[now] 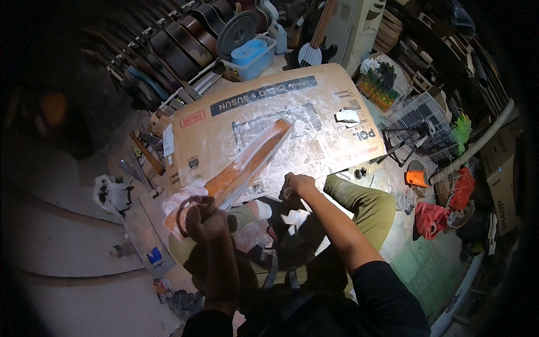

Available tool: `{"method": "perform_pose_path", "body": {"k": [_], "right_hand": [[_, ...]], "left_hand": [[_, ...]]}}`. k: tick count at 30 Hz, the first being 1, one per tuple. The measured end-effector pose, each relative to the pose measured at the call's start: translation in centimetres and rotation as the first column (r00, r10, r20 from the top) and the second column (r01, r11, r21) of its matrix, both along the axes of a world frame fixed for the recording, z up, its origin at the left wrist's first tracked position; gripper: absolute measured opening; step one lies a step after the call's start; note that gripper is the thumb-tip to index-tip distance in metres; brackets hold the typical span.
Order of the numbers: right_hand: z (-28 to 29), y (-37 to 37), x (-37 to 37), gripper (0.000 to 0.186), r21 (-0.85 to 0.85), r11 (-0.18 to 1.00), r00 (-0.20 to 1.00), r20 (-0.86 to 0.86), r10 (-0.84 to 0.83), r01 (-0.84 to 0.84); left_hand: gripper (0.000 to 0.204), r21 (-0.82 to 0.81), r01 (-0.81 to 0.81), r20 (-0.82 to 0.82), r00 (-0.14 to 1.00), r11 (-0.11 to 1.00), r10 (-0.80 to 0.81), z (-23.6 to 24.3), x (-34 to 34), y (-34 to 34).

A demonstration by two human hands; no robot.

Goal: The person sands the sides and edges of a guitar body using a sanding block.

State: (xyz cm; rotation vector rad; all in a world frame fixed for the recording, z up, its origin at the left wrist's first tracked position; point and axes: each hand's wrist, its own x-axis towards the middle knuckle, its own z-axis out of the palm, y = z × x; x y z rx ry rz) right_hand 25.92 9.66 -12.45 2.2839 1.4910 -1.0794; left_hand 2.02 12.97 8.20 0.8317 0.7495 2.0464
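Observation:
My left hand (208, 224) is wrapped round the near end of a long orange-brown wooden piece (238, 171). White dust streaks the wood, and its curved near end bulges out beyond my fingers. The piece slants away to the right, with its far end over a large cardboard sheet (213, 140). My right hand (297, 185) is closed at the cardboard's near edge, apart from the wood. Whatever its fingers may hold is hidden. A small white folded piece (347, 116) lies on the right part of the cardboard.
Several guitar bodies (191, 39) line the back left, beside a clear bin (250, 59) with blue contents. A bass guitar (311, 53) leans at the back. A wire rack (424, 121), an orange object (416, 177) and red bags (431, 219) sit right. A white plastic bag (111, 194) lies left.

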Motion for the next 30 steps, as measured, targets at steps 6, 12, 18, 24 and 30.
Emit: {"method": "perform_pose_path", "body": {"k": [6,12,18,24,30], "right_hand": [[-1.9,0.1,2.4,0.065,0.037,0.979,0.89,-0.411,0.198,-0.201],[2.3,-8.2,4.1,0.037,-0.224,0.739,0.247,-0.847,-0.47,0.636],[6.2,-14.5,1.2,0.036,-0.212,0.316,-0.053,-0.894,-0.445,0.925],[8.5,-13.9,-2.4,0.03,-0.135,0.293,-0.009,-0.92,-0.393,0.947],[16.0,-10.2,-5.3,0.04,0.349,0.284,0.386,-0.918,-0.087,0.893]], "left_hand": [[0.015,0.435,-0.064,-0.495,0.816,0.898,0.298,-0.2,0.6,2.6],[0.014,0.711,-0.144,-0.633,0.296,0.688,0.715,-3.3,0.0,0.9],[0.016,0.39,-0.003,-0.643,0.715,0.921,0.274,-4.0,1.3,-2.1],[0.017,0.148,0.215,-0.535,0.838,0.965,-0.105,-1.7,-0.7,-5.2],[0.019,0.067,0.24,-0.301,0.93,0.968,-0.21,0.0,-1.2,-6.1]]}}
